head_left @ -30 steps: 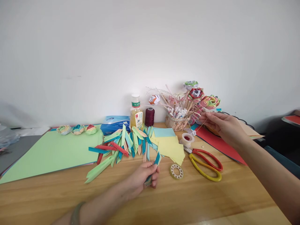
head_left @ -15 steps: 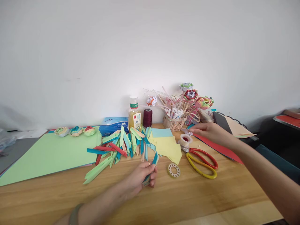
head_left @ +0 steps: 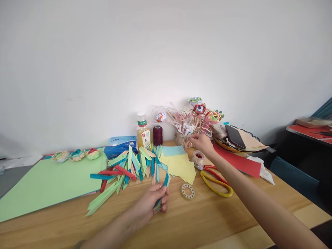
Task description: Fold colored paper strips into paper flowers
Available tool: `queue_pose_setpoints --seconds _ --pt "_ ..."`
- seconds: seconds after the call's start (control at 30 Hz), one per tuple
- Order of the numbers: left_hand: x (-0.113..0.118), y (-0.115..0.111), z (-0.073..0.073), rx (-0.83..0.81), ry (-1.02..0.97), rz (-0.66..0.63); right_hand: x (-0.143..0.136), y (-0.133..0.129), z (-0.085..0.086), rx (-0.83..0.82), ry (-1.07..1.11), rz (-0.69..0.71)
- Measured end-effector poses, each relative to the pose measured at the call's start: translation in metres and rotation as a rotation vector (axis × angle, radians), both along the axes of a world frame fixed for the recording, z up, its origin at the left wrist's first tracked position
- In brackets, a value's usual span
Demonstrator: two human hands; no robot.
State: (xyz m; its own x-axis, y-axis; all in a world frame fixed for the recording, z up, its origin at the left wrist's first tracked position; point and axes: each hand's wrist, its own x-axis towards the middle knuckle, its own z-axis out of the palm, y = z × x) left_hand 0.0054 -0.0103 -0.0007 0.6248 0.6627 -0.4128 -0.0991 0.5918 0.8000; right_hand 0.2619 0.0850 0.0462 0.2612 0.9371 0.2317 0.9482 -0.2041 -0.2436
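My left hand (head_left: 153, 200) is closed around a small stack of folded paper strips (head_left: 166, 180), blue and pale green, held above the table front. Over at the basket (head_left: 183, 141) of white-tipped sticks and paper flowers, my right hand (head_left: 202, 143) has its fingers pinched together at the front rim. Whatever those fingers hold, if anything, is too small to make out. Behind my left hand spreads a pile of folded paper strips (head_left: 129, 162) in green, blue, red and peach. Yellow paper sheets (head_left: 180, 167) lie between the hands, beside a roll of tape (head_left: 187, 191).
Scissors (head_left: 215, 183) with red and yellow handles lie under my right forearm, by a white spool (head_left: 198, 157). A glue bottle (head_left: 144, 133), dark red thread cone (head_left: 157, 135) and blue tissue pack (head_left: 119, 145) stand behind. Green paper (head_left: 59, 180) covers the left, with several folded paper flowers (head_left: 77, 155).
My right hand has moved left and inward to the basket front, from beside the white spool. My left hand still grips its strips. The view has turned somewhat to the right.
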Motion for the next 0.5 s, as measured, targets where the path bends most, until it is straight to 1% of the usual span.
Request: queue_pose_setpoints --seconds 0.1,0.17,0.27,0.4,0.5 --pt "0.000 0.000 0.001 -0.003 -0.004 0.001 -0.001 -0.004 0.001 0.088 -0.095 0.041" --pt "0.001 0.000 0.001 -0.002 -0.003 -0.002 -0.003 -0.004 0.003 0.135 -0.164 0.105" --pt "0.001 0.000 0.000 0.002 0.002 0.002 -0.003 -0.001 0.007 0.155 -0.245 0.222" --pt "0.001 0.000 -0.001 -0.003 0.009 0.010 0.004 0.004 0.019 0.170 -0.298 0.341" --pt "0.001 0.000 -0.001 -0.004 0.006 0.004 0.010 0.004 0.031 0.197 -0.296 0.388"
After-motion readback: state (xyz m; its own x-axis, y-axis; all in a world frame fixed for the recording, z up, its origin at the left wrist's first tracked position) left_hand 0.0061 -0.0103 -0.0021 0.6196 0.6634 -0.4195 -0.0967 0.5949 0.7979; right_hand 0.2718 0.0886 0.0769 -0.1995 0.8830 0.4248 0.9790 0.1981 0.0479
